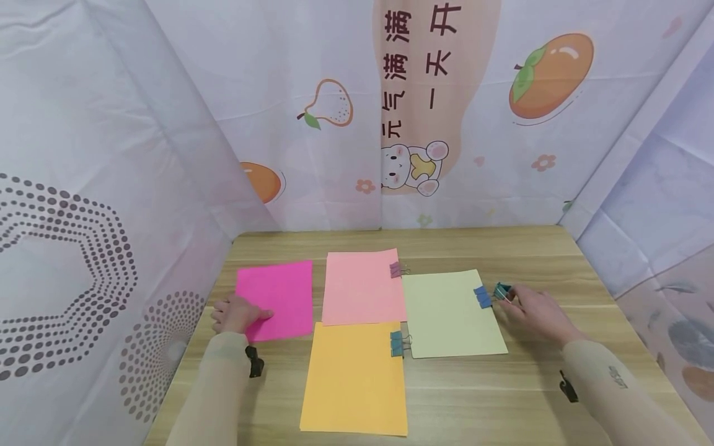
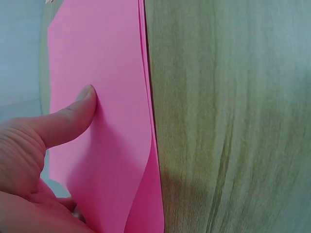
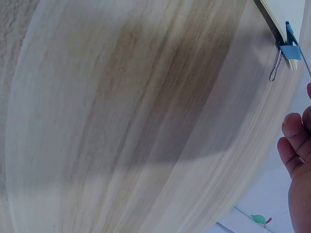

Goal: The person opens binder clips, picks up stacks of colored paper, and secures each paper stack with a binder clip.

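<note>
At the left, my left hand (image 1: 237,314) grips the outer edge of a bright pink paper stack (image 1: 287,300). The left wrist view shows the thumb (image 2: 80,114) pressed on top of the sheets, other fingers at the edge and partly hidden; the layers gape a little along one side. My right hand (image 1: 538,310) holds a teal binder clip (image 1: 503,291) just right of the pale yellow-green paper stack (image 1: 454,316). That stack carries a blue binder clip (image 1: 483,297) on its right edge. In the right wrist view only curled fingers (image 3: 294,128) show, at the right border.
A light pink paper stack (image 1: 362,288) with a mauve clip (image 1: 395,269) lies in the middle. Nearer to me is an orange-yellow stack (image 1: 354,381) with a teal clip (image 1: 396,344). Printed curtains (image 1: 334,62) enclose the wooden table (image 1: 474,402) at the back and sides.
</note>
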